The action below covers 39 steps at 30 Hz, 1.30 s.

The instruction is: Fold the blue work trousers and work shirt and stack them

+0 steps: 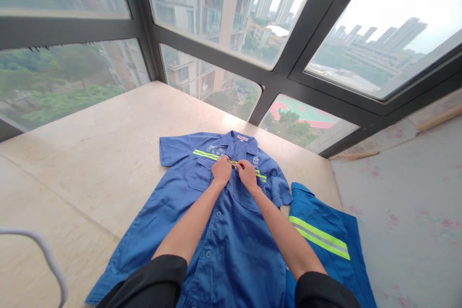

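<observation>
A blue short-sleeved work shirt (231,240) with a yellow-green reflective chest stripe lies flat, front up, on a pale stone ledge (90,154). My left hand (221,171) and my right hand (247,173) meet at the shirt's front placket just below the collar. Both hands are closed in a pinch on the placket at the level of the stripe, fingertips nearly touching. Several buttons run down the front below my hands. What exactly sits between the fingertips is too small to tell.
A second blue garment (325,236) with a reflective stripe lies folded to the right, at the ledge's edge. A white hanger (46,260) shows at the lower left. Dark-framed windows (274,72) rise right behind the ledge. A grey speckled floor (407,211) drops away on the right.
</observation>
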Each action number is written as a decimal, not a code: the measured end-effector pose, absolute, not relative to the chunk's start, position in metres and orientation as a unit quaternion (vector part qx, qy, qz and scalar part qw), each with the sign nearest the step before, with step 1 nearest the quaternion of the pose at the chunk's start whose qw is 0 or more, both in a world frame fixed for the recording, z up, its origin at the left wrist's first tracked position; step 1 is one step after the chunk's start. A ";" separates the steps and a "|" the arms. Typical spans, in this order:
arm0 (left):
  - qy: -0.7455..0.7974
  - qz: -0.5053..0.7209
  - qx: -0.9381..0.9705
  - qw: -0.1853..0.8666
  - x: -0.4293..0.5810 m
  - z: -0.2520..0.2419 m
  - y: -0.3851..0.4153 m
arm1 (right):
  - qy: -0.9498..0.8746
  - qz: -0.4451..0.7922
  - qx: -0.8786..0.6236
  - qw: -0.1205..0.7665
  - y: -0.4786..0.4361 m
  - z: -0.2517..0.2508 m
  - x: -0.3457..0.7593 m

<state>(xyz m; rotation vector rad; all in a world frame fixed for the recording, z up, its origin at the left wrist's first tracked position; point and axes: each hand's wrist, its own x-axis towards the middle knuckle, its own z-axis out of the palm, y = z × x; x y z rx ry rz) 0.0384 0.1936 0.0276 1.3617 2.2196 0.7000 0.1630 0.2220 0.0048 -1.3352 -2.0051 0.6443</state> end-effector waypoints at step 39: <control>0.521 0.063 0.845 0.105 -0.063 0.015 0.214 | -0.650 0.182 -0.727 0.123 0.326 0.063 0.375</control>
